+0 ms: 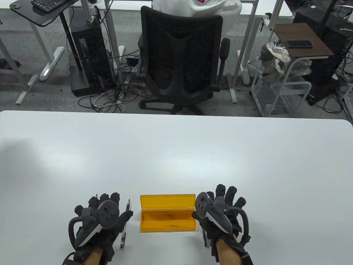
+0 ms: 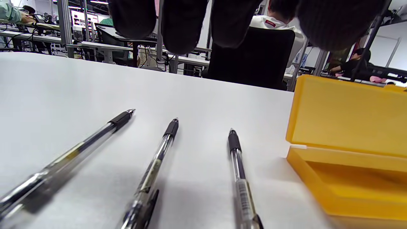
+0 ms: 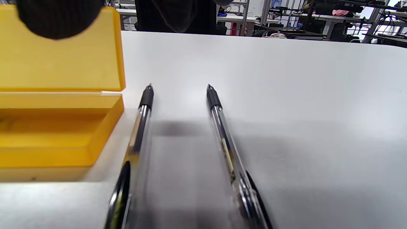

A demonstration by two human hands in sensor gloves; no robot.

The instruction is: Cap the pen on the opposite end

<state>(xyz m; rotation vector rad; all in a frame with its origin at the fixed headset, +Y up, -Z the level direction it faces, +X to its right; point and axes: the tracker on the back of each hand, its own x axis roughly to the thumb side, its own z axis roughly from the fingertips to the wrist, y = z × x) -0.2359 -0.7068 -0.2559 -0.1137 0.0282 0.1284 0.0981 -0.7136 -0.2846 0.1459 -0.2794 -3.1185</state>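
Five pens (image 2: 237, 165) on table (image 1: 176, 154) | under both hands (image 1: 96, 218), flanking yellow case (image 1: 167, 216) | fingers spread, holding nothing

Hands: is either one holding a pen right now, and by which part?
Neither. The left hand and right hand hover above pens lying on the table.

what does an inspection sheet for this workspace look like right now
surface: white table, bare beyond the near edge
job's things: three pens left of the case, two pens right of it, tips bare, all lying flat
clutter: open yellow case between the hands, no pens in it
grippers: left hand and right hand hover over the pens, holding nothing
cables: tangle on the floor behind the table
surroundings: office chair, desks, computer tower, side table with phone
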